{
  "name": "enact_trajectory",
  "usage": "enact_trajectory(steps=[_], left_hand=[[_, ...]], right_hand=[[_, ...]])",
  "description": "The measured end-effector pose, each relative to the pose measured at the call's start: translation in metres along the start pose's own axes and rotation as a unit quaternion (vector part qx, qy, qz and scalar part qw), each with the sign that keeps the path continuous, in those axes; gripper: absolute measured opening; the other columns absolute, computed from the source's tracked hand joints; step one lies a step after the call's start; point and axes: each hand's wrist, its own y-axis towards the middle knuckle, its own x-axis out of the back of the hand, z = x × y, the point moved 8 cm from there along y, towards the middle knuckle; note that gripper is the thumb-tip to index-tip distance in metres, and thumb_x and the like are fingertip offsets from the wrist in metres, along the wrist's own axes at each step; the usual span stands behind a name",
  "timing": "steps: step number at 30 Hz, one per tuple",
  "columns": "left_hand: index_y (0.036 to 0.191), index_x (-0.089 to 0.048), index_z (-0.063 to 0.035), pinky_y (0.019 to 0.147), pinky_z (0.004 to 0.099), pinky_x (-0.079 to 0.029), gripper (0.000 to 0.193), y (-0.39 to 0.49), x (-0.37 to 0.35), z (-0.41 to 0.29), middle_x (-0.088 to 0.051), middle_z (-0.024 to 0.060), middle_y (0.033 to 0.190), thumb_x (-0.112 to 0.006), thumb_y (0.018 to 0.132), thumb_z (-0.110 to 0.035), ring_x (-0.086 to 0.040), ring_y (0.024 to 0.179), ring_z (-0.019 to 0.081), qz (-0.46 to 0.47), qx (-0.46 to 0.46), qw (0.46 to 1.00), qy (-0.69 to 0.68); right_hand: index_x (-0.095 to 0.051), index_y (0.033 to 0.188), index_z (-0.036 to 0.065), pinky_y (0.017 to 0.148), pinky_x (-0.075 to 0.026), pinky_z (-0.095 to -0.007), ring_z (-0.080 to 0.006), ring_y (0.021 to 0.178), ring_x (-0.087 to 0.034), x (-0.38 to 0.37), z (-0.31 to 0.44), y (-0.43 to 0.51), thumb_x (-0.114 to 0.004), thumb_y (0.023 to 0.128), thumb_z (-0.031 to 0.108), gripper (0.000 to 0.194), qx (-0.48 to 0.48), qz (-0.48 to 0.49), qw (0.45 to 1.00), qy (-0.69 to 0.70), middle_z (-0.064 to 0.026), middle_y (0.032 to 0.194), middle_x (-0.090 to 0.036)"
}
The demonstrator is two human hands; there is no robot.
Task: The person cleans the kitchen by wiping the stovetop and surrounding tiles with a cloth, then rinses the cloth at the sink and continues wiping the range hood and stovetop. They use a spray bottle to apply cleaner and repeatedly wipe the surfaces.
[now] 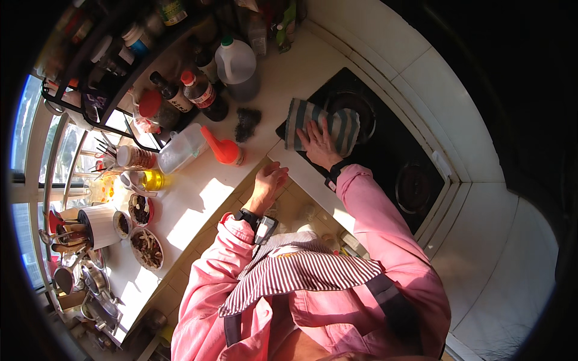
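Note:
My right hand [319, 145] lies flat, fingers spread, on a striped grey-and-white cloth [347, 128]. The cloth covers the left corner of a black glass cooktop [384, 149] and reaches over part of its far burner ring. My left hand [269, 182] hovers at the counter's front edge with its fingers loosely bent and nothing in it. Left of the cloth, on the pale counter [271, 85], lies a dark scouring pad [247, 124]. An orange-red bottle with a long spout [223, 146] stands nearer my left hand.
A clear plastic container [180, 149], sauce bottles [205, 97] and a large plastic jug [237, 67] stand at the left and back. Further left are an oil bottle [151, 179], bowls of food [146, 248] and a utensil holder [97, 225]. A tiled wall [433, 90] borders the cooktop.

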Motion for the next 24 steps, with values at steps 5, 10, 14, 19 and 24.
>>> enact_trajectory(steps=[5,10,14,19,24], left_hand=[[0.138,-0.049,-0.0051,0.102,0.0328,-0.046,0.046,-0.014,0.002,-0.015,-0.066,0.0084,0.122,-0.061,0.096,-0.020,-0.060,0.117,0.0205,0.028,0.015,0.999,-0.040],[0.144,-0.044,-0.0051,0.106,0.0365,-0.043,0.053,-0.011,-0.068,-0.074,-0.057,0.0118,0.137,-0.061,0.096,-0.022,-0.055,0.125,0.0225,0.157,-0.072,0.985,-0.025],[0.159,-0.019,-0.0192,0.112,0.0435,-0.036,0.076,-0.021,-0.131,-0.109,-0.024,0.0130,0.162,-0.062,0.098,-0.028,-0.037,0.141,0.0272,0.245,-0.205,0.947,0.020],[0.161,-0.013,-0.0159,0.118,0.0387,-0.026,0.077,-0.007,-0.237,-0.113,-0.017,0.0147,0.164,-0.059,0.101,-0.025,-0.023,0.148,0.0268,0.342,-0.258,0.899,0.092],[0.161,-0.013,-0.0188,0.121,0.0407,-0.017,0.077,-0.055,-0.281,-0.069,-0.006,0.0201,0.166,-0.058,0.101,-0.035,-0.004,0.154,0.0311,0.446,-0.264,0.836,0.181]], right_hand=[[-0.072,0.093,0.006,0.097,-0.041,-0.0488,-0.0253,0.086,-0.066,0.003,-0.074,0.024,-0.060,0.087,0.016,0.017,-0.232,-0.150,0.937,0.216,-0.0169,0.074,-0.066],[-0.064,0.116,-0.001,0.090,-0.046,-0.0354,-0.0200,0.100,-0.059,0.039,-0.166,-0.056,-0.057,0.097,0.029,0.036,-0.435,-0.314,0.401,0.742,-0.0088,0.112,-0.064],[-0.057,0.129,0.002,0.104,-0.043,-0.0388,-0.0237,0.122,-0.055,0.107,-0.190,-0.091,-0.054,0.100,0.032,0.043,-0.337,-0.330,0.296,0.830,-0.0110,0.131,-0.060],[-0.056,0.132,0.004,0.110,-0.040,-0.0420,-0.0257,0.126,-0.055,0.121,-0.187,-0.153,-0.045,0.104,0.040,0.047,-0.337,-0.396,0.220,0.826,-0.0083,0.135,-0.060],[-0.055,0.134,0.004,0.110,-0.039,-0.0422,-0.0264,0.126,-0.055,0.158,-0.157,-0.173,-0.045,0.104,0.037,0.045,-0.268,-0.369,0.233,0.859,-0.0088,0.135,-0.061]])
